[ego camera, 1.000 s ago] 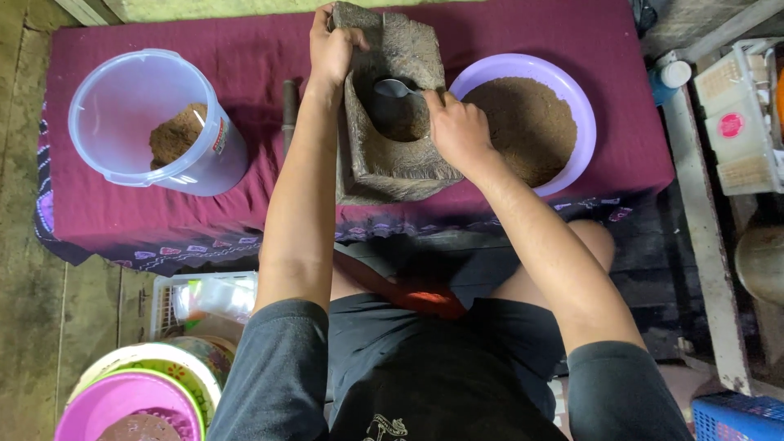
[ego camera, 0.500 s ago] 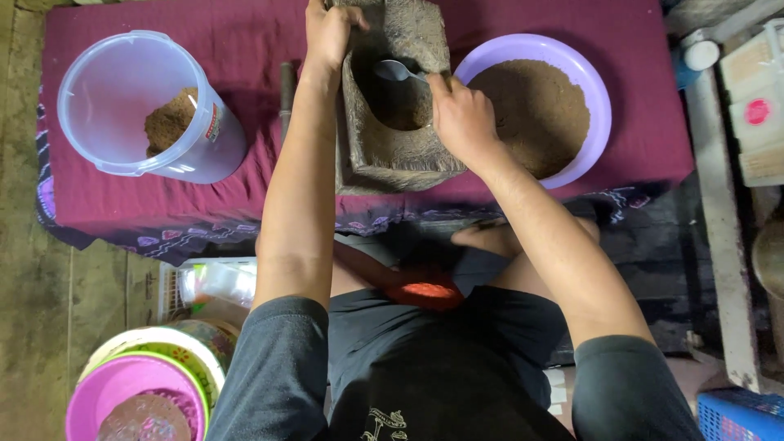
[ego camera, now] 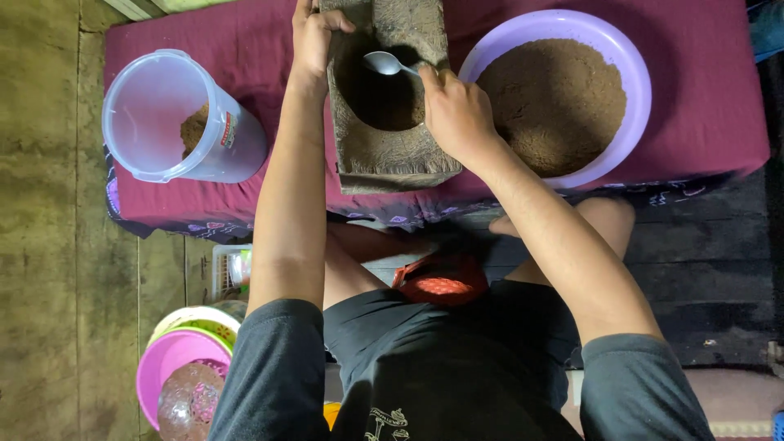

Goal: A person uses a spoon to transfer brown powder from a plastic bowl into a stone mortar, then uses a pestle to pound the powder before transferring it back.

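Observation:
A rough stone mortar (ego camera: 392,155) with a dark hollow stands on the maroon cloth (ego camera: 702,106) in front of me. My left hand (ego camera: 314,37) grips the mortar's far left rim. My right hand (ego camera: 457,114) holds a metal spoon (ego camera: 384,63), its bowl over the hollow. Just right of the mortar sits a purple bowl (ego camera: 633,122) filled with brown powder (ego camera: 551,102). On the left a clear plastic jar (ego camera: 175,122) lies tilted with a little brown powder inside.
At the lower left, stacked plastic bowls in pink, green and white (ego camera: 184,359) sit on the floor beside a small white basket (ego camera: 229,269). A red item (ego camera: 441,282) lies in my lap. Wooden floorboards (ego camera: 49,204) run along the left.
The view has moved closer and shifted. My right hand has lifted the spoon to the hollow's upper edge. My left hand has kept its grip on the mortar rim.

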